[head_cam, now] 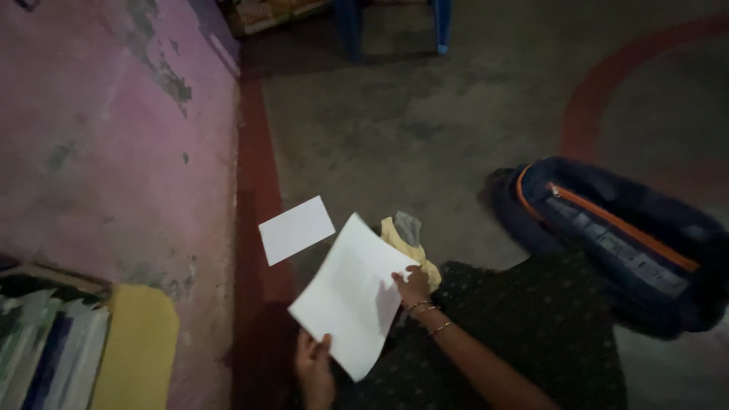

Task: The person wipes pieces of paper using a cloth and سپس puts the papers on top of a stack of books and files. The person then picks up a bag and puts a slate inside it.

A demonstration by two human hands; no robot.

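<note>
Beside a peeling pink wall (99,129), on a dim concrete floor (425,114), the left hand (314,368) and right hand (412,286) each pinch an edge of a white sheet (351,296) above the lap, a smaller card (296,229) just beyond, a yellow cloth (406,243) half hidden, a blue bag (615,239) at right.

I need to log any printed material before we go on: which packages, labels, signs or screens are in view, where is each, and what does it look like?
No screens or signs show.
White sheet of paper: held by both hands, left hand at its lower edge, right hand at its right edge; faint grey print.
Small white card: on the floor beside the pink wall; blank rectangle.
Yellow wrapper: behind the sheet; crumpled, with a grey piece.
</note>
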